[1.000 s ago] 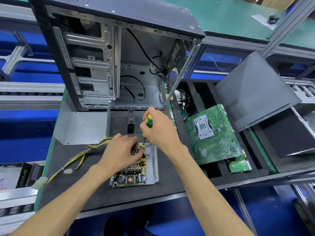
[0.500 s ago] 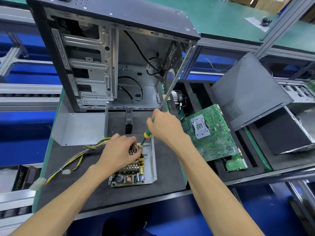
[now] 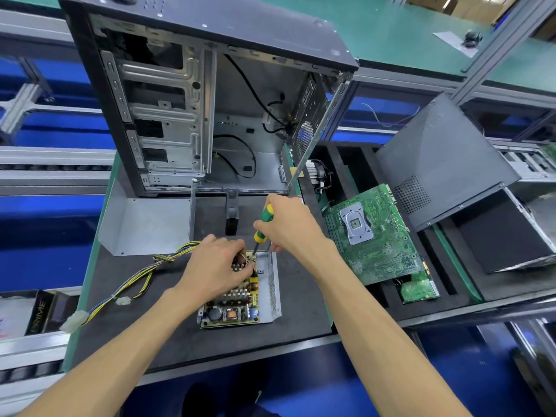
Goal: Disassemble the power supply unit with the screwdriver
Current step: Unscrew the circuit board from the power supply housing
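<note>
The opened power supply unit (image 3: 267,299) lies on the dark mat, its circuit board bare inside a silver metal tray. My left hand (image 3: 215,267) presses down on the board's far half. My right hand (image 3: 290,225) grips a green and yellow screwdriver (image 3: 262,225), held nearly upright with its tip at the board's far right corner. A bundle of yellow, black and blue wires (image 3: 135,281) runs from the unit to white plugs at the left.
An open, empty computer case (image 3: 210,109) stands behind the unit. The silver cover plate (image 3: 144,225) lies at the left. A green motherboard (image 3: 373,233) and a smaller board (image 3: 418,288) rest in black foam at the right, beside a black side panel (image 3: 445,164).
My right hand has drawn the screwdriver slightly back toward me and more upright over the board's far corner. My left hand has stayed on the board.
</note>
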A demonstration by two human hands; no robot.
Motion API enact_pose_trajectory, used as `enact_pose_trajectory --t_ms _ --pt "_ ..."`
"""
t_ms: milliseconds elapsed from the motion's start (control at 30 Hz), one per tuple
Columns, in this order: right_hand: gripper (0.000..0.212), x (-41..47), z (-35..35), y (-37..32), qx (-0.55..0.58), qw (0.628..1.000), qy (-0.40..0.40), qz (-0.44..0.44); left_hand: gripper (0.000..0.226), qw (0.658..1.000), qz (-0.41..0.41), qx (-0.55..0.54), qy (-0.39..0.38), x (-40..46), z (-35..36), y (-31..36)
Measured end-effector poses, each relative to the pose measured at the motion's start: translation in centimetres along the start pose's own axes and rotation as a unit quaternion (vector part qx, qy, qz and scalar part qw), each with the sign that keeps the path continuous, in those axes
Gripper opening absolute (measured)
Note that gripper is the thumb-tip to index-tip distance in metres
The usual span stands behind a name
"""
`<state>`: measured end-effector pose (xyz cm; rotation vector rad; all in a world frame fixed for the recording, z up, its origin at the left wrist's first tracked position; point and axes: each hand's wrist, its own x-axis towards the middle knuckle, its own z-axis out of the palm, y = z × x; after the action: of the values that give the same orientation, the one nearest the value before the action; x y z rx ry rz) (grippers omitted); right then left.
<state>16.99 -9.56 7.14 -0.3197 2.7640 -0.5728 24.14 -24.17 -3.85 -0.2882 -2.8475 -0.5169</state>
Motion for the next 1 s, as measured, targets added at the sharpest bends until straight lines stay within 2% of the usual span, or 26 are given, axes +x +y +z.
enact_pose_trajectory --t_ms 233,1000 --pt "0.026 -0.33 -0.59 0.34 -0.017 0.999 0.048 -0.011 0.043 1.000 -0.001 0.003 0.008 -0.03 -0.16 0.18" --pt "0.025 -0.71 -0.13 0.86 -0.012 0.999 0.043 -0.008 0.040 1.000 -0.003 0.003 -0.005 -0.03 0.57 -0.31"
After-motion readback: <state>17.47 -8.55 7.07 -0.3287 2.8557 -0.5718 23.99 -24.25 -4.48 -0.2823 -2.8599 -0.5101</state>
